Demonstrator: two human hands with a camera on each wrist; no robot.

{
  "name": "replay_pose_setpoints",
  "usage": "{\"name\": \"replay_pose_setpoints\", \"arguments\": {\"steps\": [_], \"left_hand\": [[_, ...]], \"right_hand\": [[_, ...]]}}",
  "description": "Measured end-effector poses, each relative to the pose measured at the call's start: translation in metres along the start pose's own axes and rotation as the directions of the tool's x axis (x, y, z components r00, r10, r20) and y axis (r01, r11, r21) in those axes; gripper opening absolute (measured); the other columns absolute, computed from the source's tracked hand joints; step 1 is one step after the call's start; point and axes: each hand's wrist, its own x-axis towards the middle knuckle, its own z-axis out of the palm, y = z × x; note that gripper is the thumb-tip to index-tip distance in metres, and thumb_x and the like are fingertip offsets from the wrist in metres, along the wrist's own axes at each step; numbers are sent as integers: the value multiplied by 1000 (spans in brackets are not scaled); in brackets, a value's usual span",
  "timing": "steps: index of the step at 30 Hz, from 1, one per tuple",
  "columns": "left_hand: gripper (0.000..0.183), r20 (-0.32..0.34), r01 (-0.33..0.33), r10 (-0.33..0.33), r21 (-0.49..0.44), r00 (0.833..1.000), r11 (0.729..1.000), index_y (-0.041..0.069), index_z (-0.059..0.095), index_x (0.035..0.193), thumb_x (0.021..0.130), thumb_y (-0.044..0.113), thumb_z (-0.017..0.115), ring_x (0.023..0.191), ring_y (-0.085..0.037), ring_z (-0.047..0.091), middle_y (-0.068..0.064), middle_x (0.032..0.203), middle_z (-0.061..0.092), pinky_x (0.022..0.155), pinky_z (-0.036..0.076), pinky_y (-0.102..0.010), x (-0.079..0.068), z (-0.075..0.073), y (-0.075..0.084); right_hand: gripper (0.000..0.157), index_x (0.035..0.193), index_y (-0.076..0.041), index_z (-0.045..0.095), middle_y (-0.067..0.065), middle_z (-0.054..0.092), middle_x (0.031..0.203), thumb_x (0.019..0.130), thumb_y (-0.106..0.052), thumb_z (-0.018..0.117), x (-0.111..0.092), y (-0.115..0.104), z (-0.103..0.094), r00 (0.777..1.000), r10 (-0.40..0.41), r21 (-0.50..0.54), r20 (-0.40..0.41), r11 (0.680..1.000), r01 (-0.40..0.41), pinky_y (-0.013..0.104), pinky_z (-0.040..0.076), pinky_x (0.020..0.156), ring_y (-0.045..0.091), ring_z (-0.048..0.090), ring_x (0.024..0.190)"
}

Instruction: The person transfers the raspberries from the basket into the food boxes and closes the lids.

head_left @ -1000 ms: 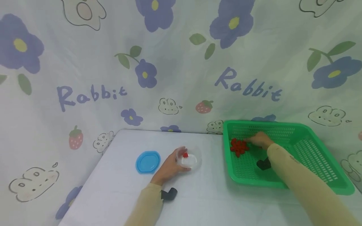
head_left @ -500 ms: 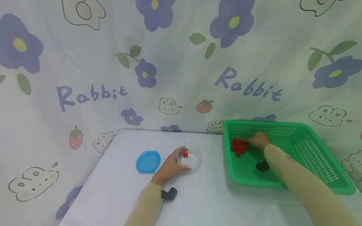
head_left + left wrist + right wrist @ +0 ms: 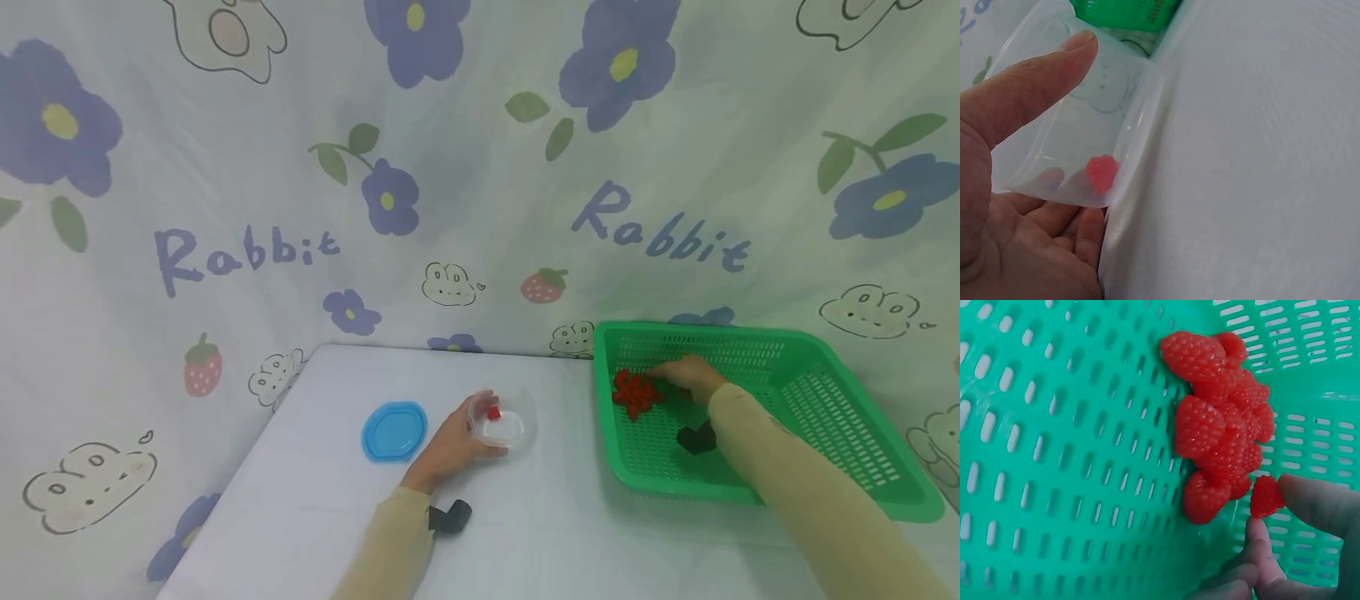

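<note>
My left hand (image 3: 450,447) grips a clear plastic tub (image 3: 517,425) from its left side, thumb in front and fingers curled behind in the left wrist view. Inside that tub lies one red raspberry (image 3: 1102,174), near its bottom edge. Reaching into the green basket (image 3: 613,462), my right hand (image 3: 688,375) pinches a single raspberry (image 3: 1266,497) between thumb and index fingertip. That berry is right beside a heap of raspberries (image 3: 1225,419) gathered on the basket floor near its left wall.
A blue lid (image 3: 394,431) lies on the white table (image 3: 525,542), left of the tub. The basket's raised slotted walls surround my right hand. Behind the table hangs a patterned cloth (image 3: 465,208).
</note>
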Motion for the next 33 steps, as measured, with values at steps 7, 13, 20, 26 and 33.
{"name": "replay_pose_setpoints", "arguments": {"steps": [7,13,20,26,33], "left_hand": [[94,1,-1,1,12,1000,1000,23,36,156,78,32,88,148,-26,31,7,152,47,118,21,-62,-1,1,0],[93,-4,-3,3,10,1000,1000,23,37,155,78,32,87,148,-25,31,8,152,47,118,21,-62,-2,1,0],[93,-6,-5,5,5,1000,1000,23,37,155,77,31,88,148,-25,30,8,152,47,118,20,-62,-2,1,-1],[93,-6,-3,3,-3,1000,1000,23,37,155,78,30,88,148,-25,30,7,152,47,118,20,-61,-1,1,-1],[94,-2,-19,19,-15,1000,1000,20,36,156,77,29,88,147,-29,31,3,153,47,117,20,-64,-1,0,-2]], "right_hand": [[46,60,-18,41,-8,30,46,100,-31,60,-2,-3,-7,999,-52,13,-8,999,52,33,49,69,8,29,42],[58,51,-21,32,-8,27,46,99,-33,62,-9,-9,-12,996,-83,23,-15,996,84,45,49,88,10,27,42],[65,137,13,51,28,64,105,101,-41,57,-32,-24,-7,990,-137,-45,-27,990,136,65,36,107,41,64,93],[77,146,11,40,35,28,154,100,-50,55,-51,-37,-1,980,-178,-108,-85,980,168,67,34,108,55,29,138],[82,146,5,43,30,31,155,97,-58,57,-69,-49,3,971,-211,-63,-114,977,205,64,36,107,50,32,139]]}}
